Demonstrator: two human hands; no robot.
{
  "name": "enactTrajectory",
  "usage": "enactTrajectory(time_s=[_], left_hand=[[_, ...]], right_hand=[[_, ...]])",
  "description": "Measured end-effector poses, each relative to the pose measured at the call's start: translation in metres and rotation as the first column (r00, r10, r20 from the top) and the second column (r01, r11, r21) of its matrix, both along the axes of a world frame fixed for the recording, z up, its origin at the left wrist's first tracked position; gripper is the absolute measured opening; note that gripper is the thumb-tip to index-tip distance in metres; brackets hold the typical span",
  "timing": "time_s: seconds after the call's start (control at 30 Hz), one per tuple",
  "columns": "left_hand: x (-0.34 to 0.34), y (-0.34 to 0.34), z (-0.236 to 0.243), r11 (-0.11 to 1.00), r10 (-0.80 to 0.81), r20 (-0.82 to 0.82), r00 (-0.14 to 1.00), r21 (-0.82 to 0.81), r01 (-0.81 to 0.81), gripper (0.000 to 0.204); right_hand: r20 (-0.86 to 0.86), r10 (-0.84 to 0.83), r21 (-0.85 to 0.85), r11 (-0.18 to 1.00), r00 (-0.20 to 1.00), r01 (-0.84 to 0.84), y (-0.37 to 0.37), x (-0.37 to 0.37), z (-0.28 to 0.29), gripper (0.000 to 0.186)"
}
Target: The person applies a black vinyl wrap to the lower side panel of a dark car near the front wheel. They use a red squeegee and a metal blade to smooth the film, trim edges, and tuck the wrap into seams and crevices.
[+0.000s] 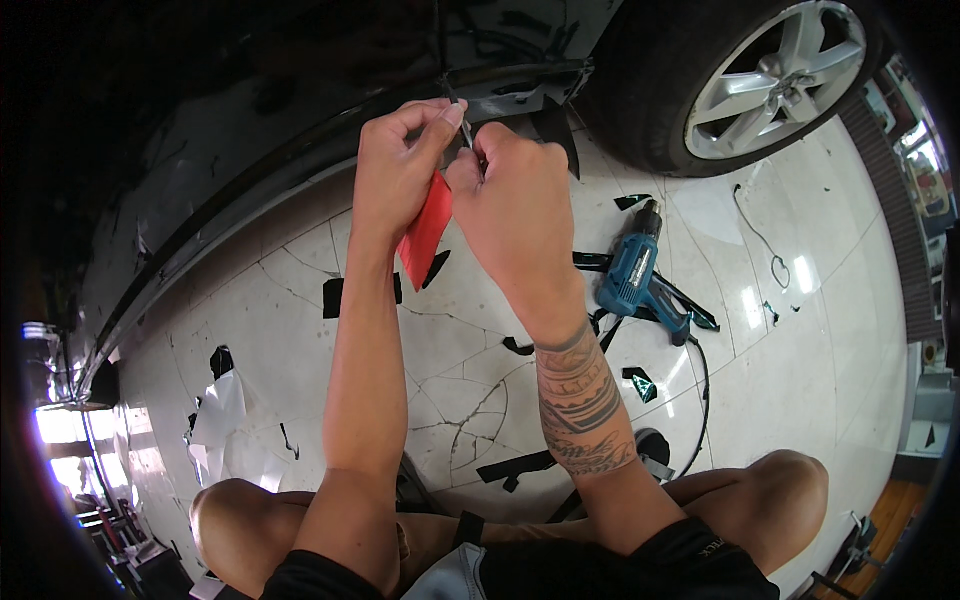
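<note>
Both my hands are raised close together at the lower edge of a black car body [250,130], just left of the wheel. My left hand [400,165] is closed, its thumb and forefinger pinching something thin at the panel's edge. Right beside it, my right hand [515,185] is closed with its back towards me. A slim greyish piece [467,130] shows between the two sets of fingers; its kind is unclear. Below them hangs a flat red piece [427,235] with a slanted end, like a squeegee; its upper part is hidden by my hands.
On the tiled floor at right lies a blue heat gun [630,270] with its black cord [705,400]. Black film scraps [515,466] and white backing sheets [235,425] are scattered around. The car's tyre [640,110] stands at upper right. My bent knees flank the lower edge.
</note>
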State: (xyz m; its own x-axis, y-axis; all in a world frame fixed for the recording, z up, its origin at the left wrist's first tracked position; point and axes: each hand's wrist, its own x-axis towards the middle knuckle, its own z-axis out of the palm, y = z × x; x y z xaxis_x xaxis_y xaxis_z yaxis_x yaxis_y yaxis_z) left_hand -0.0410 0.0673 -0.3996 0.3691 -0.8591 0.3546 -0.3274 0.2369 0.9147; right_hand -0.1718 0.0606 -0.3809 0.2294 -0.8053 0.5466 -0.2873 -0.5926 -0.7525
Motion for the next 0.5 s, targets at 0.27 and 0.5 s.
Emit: enactTrajectory(time_s=[0.27,0.5], left_hand=[[-0.003,-0.001,0.004,0.999,0.025,0.036,0.999,0.027,-0.026,0.027],[-0.003,0.001,0.003,0.998,0.035,-0.025,0.999,0.048,-0.034,0.032]], right_hand=[[-0.078,-0.045,-0.086,0.996,0.996,0.038,-0.006,-0.004,0.008,0.017],[-0.069,-0.009,-0.012,1.0,0.998,0.008,-0.005,-0.004,0.009,0.018]])
